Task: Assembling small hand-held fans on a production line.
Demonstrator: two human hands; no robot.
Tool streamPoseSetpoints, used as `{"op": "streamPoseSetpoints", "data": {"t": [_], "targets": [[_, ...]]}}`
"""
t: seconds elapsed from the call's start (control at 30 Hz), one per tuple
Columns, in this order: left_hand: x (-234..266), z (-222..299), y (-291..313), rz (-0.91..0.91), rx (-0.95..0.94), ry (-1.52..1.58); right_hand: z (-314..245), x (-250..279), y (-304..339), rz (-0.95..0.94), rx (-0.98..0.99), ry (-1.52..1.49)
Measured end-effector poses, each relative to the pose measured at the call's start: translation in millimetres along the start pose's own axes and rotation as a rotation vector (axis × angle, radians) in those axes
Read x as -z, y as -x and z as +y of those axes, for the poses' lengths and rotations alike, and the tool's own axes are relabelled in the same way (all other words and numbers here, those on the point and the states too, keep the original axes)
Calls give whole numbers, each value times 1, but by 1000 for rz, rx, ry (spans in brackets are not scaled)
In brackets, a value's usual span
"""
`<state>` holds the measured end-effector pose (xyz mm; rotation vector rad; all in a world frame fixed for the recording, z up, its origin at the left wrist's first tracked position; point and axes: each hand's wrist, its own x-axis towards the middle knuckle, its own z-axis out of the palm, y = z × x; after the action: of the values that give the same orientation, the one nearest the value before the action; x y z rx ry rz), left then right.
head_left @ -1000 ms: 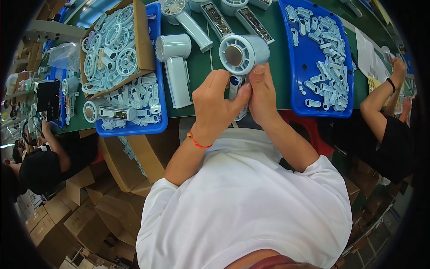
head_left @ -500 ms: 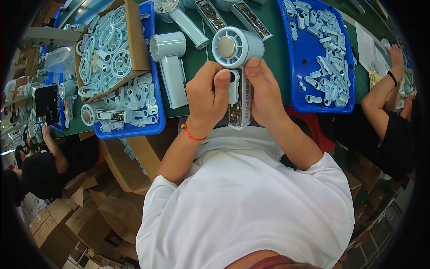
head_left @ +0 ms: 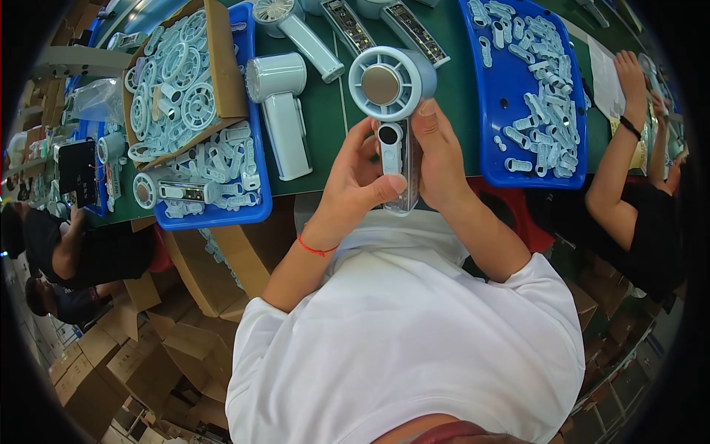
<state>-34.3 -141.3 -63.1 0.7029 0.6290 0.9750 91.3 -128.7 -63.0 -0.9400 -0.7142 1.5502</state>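
Upright in front of me is a light-blue handheld fan (head_left: 387, 83), its round head at the top with a metallic disc in the middle. My left hand (head_left: 360, 181) holds the handle from the left, its thumb on the lower end of a light-blue oblong button cover (head_left: 390, 152) on the handle's front. My right hand (head_left: 438, 152) grips the other side, its thumb just under the fan head. Part of the handle's right side is hidden by that hand. On the green table (head_left: 336, 133), a closed handheld fan (head_left: 281, 115) lies left of my hands.
More fans (head_left: 307, 41) lie at the back, some with exposed circuit boards. At right, a blue tray (head_left: 510, 175) holds small light-blue parts. At left, a cardboard box (head_left: 235, 89) of ring parts sits on another blue tray (head_left: 244, 216). Co-workers' arms (head_left: 617, 159) appear at both sides.
My left thumb has slid down the handle to the cover's lower end, and the left fingers have loosened behind it. The fan has turned slightly, showing the cover more fully.
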Motion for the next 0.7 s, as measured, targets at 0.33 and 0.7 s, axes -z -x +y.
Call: {"op": "streamPoseSetpoints", "data": {"t": [0.33,0.7], "targets": [[0,-23,-3,152,-435,-658,-16,-5,1,-127,146,416],[23,-25,8,92,-764,-1083,2,18,-9,-145,639,1071]]}}
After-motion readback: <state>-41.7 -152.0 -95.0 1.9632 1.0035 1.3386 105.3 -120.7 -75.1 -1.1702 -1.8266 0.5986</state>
